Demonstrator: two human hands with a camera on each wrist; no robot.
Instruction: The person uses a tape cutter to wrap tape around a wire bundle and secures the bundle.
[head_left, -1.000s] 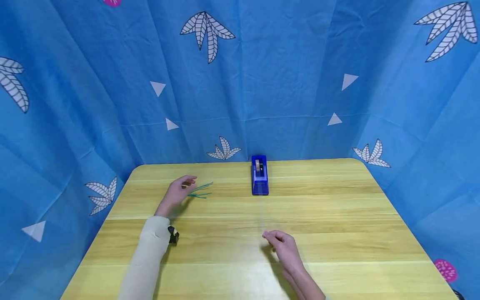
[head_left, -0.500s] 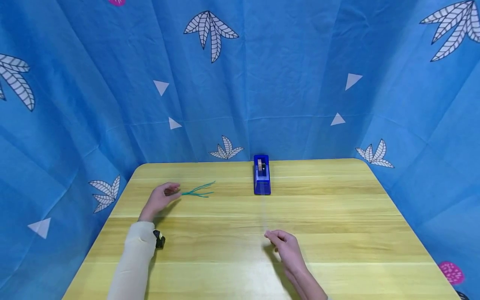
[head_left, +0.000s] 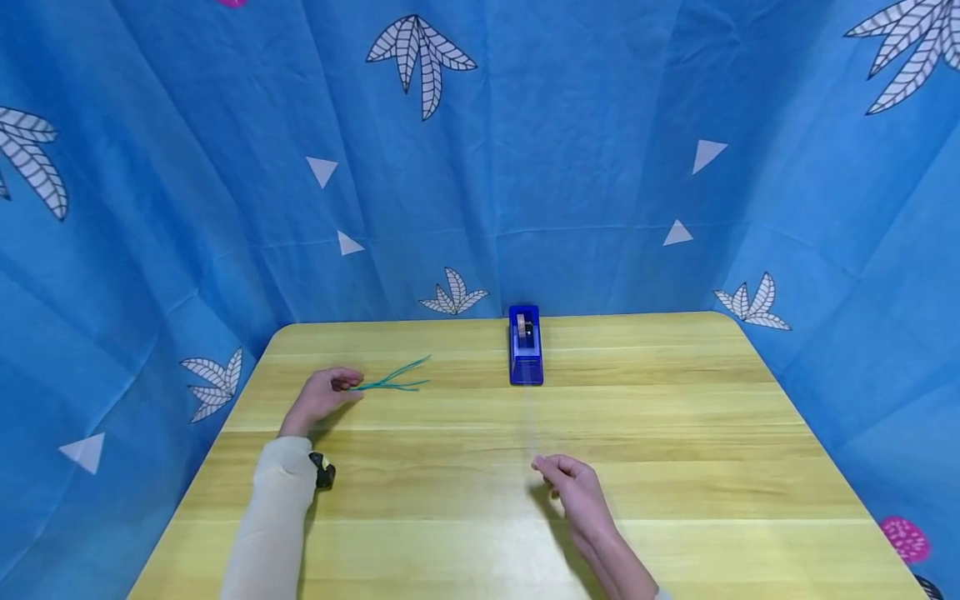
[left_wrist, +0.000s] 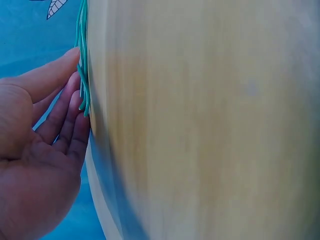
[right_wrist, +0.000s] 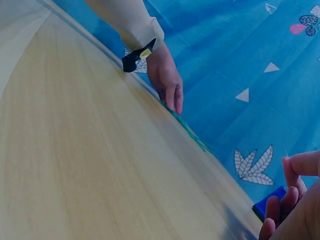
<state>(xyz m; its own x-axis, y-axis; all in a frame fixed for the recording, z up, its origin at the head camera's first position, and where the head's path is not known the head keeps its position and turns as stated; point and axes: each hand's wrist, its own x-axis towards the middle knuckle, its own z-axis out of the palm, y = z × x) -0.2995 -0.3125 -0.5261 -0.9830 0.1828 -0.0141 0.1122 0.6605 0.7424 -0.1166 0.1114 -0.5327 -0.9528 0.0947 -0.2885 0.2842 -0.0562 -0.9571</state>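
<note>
Thin green strands (head_left: 381,383) lie left of the blue tape dispenser (head_left: 517,357), splayed toward it; their far-left ends sit between the thumb and fingers of my left hand (head_left: 322,392), which look apart rather than clamped. From the dispenser a clear strip of tape (head_left: 531,421) runs toward me, its end pinched by my right hand (head_left: 581,492). I judge I am gathering up the strands; that calls for a light left pinch and a steady right one.
</note>
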